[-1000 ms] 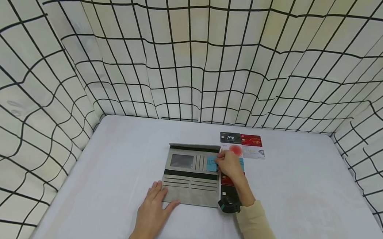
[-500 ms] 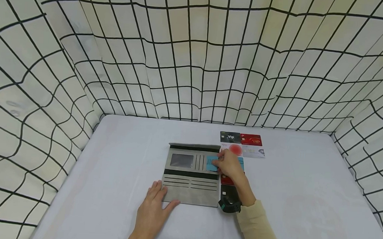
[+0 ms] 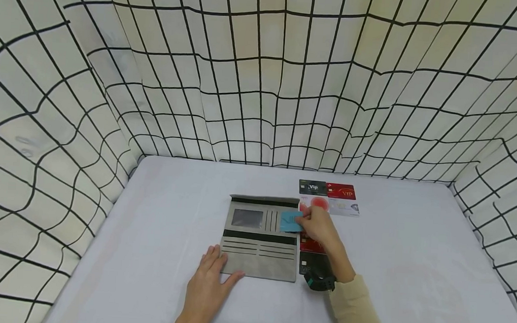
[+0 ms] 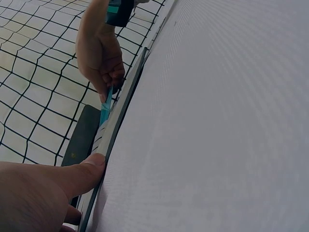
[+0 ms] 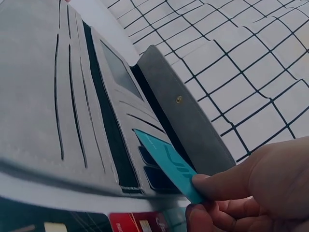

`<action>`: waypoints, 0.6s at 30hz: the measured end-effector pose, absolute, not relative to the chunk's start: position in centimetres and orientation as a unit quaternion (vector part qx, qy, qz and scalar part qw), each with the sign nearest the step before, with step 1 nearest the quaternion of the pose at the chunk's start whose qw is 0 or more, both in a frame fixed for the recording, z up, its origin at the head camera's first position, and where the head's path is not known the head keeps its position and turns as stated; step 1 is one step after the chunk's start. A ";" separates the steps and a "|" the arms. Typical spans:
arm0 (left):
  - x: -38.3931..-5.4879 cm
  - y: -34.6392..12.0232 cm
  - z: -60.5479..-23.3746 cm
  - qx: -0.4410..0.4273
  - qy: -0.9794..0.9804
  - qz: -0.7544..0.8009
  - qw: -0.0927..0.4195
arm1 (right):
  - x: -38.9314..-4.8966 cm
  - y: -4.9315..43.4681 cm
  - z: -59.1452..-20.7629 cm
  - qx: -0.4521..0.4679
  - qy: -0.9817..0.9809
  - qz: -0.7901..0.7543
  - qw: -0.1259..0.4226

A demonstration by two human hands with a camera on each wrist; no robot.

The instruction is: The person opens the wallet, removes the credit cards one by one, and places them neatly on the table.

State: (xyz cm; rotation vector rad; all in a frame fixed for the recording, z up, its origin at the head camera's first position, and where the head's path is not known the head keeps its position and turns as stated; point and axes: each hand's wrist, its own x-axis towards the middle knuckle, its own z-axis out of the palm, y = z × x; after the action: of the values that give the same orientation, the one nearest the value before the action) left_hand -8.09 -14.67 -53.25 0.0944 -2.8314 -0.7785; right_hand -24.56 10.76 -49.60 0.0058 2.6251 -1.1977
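Note:
A grey wallet [image 3: 258,265] lies unfolded on the white table, its rows of card slots facing up. My right hand [image 3: 323,227] pinches a teal card [image 5: 169,162] between thumb and fingers at one end. The card's other end overlaps the card slots in the wallet's upper right part and is tilted over them. Dark blue shows in two slots [image 5: 157,178] below it. My left hand [image 3: 208,282] rests at the wallet's lower left corner, fingers extended, the thumb [image 4: 89,169] lying along its front edge.
Right of the wallet lie a red card [image 3: 311,244] and a black card [image 3: 309,261], partly under the right wrist's black band [image 3: 320,281]. Farther back are a dark card [image 3: 312,187], another red card [image 3: 341,191] and pale cards [image 3: 344,207]. Black netting [image 3: 276,96] surrounds the table.
My right hand has shifted slightly right, and more of the teal card now shows between it and the wallet slots. The left hand and wallet have stayed in place.

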 end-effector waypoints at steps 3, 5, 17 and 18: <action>-8.1 -14.6 -53.3 0.030 -0.959 -0.262 0.106 | -24.4 11.2 -49.5 -0.009 0.906 -0.405 0.123; -8.1 -14.6 -53.3 0.028 -0.959 -0.260 0.109 | -24.3 11.4 -49.5 -0.013 0.906 -0.404 0.122; -8.1 -14.6 -53.3 0.032 -0.960 -0.259 0.102 | -23.7 12.8 -49.5 -0.002 0.898 -0.420 0.128; -8.1 -14.6 -53.4 0.032 -0.960 -0.259 0.102 | -23.6 12.9 -49.5 -0.003 0.898 -0.421 0.129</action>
State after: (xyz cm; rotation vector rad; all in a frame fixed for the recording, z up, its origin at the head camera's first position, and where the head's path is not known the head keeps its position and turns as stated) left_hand -8.09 -14.64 -53.37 0.0934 -2.8336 -0.7647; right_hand -23.63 12.85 -49.51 -0.0081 2.6093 -1.2250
